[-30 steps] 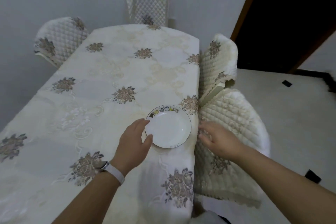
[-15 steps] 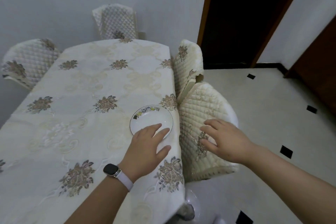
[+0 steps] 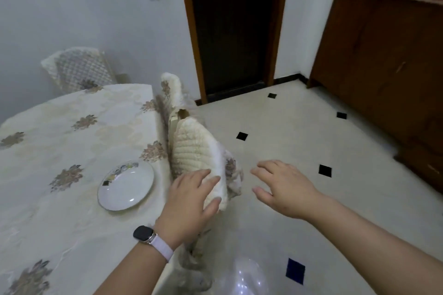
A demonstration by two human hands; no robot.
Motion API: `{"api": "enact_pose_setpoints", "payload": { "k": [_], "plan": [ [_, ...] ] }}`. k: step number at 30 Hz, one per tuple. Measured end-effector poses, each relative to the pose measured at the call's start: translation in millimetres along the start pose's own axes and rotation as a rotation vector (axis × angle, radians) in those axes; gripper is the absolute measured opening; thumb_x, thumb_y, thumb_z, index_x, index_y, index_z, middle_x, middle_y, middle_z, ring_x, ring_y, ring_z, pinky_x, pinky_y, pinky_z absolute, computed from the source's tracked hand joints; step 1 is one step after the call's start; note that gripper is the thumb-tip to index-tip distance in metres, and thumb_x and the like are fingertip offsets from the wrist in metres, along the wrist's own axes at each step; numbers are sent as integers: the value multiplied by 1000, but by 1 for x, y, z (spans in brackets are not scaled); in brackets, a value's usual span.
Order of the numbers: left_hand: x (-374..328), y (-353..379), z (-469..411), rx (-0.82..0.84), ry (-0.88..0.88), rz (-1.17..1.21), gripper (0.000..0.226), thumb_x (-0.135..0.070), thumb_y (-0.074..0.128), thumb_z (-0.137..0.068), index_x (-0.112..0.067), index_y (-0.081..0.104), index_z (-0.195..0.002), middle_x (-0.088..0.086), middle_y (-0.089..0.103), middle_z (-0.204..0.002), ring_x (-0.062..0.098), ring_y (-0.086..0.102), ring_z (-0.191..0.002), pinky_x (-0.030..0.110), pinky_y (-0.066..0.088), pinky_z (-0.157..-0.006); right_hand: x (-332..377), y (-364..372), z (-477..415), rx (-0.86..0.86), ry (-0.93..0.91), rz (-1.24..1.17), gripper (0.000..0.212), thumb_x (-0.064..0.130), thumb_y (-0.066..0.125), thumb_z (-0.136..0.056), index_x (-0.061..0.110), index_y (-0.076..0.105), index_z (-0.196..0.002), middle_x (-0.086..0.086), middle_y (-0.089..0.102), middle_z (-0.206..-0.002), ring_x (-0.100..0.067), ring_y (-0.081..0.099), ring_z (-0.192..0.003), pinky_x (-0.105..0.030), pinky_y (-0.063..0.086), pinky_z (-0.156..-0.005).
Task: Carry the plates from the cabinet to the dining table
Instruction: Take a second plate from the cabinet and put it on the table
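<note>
A white plate (image 3: 125, 185) with a patterned rim lies on the dining table (image 3: 48, 151), near its right edge, on a cream floral cloth. My left hand (image 3: 189, 201), a watch on its wrist, hovers to the right of the plate over the table's edge and a quilted chair back, fingers apart, holding nothing. My right hand (image 3: 282, 187) is out over the floor, open and empty. A brown wooden cabinet (image 3: 383, 60) stands at the right wall.
Quilted chairs (image 3: 199, 151) stand against the table's right side, another chair (image 3: 81, 69) at its far end. A dark doorway (image 3: 235, 26) lies ahead. The tiled floor (image 3: 299, 127) with black insets stretches between table and cabinet.
My left hand has come off the plate and moved right, past the table edge. The view has swung right, bringing the doorway and cabinet into sight. The plate stays on the table.
</note>
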State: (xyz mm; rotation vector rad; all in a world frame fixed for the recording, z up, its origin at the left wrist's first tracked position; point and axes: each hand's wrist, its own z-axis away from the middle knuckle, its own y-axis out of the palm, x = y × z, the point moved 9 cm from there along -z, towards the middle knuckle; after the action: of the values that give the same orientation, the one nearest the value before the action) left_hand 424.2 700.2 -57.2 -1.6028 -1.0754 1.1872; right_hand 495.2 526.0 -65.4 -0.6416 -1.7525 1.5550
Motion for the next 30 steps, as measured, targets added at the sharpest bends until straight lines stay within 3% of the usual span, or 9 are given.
{"api": "enact_pose_setpoints", "payload": {
  "k": [5, 16, 24, 30],
  "plan": [
    [-112, 17, -35, -40, 182, 23, 42, -38, 57, -85, -16, 67, -119, 8, 63, -124, 30, 59, -110, 42, 45, -94, -80, -16, 81, -48, 127, -7, 51, 52, 42, -93, 23, 50, -134, -4, 50, -139, -23, 42, -128, -37, 34, -101],
    [-329, 74, -83, 24, 608, 60, 45, -42, 50, -89, -15, 63, -124, 10, 61, -129, 29, 57, -115, 42, 44, -98, -207, -59, 269, -158, 508, 23, 51, 53, 37, -93, 23, 50, -132, -2, 52, -134, -22, 44, -122, -37, 35, -100],
    [-439, 111, -110, 45, 875, 152, 40, -40, 52, -87, -16, 67, -116, 7, 65, -124, 29, 59, -112, 40, 39, -95, -265, -61, 360, -165, 759, 31, 52, 53, 37, -94, 24, 49, -135, -2, 49, -140, -22, 41, -127, -37, 33, -102],
    [-502, 160, -148, 144, 999, 250, 44, -39, 54, -87, -12, 67, -119, 10, 65, -123, 31, 61, -111, 44, 47, -94, -319, -64, 398, -162, 928, 23, 53, 52, 38, -93, 20, 52, -133, -4, 52, -136, -24, 46, -123, -39, 38, -98]
  ]
}}
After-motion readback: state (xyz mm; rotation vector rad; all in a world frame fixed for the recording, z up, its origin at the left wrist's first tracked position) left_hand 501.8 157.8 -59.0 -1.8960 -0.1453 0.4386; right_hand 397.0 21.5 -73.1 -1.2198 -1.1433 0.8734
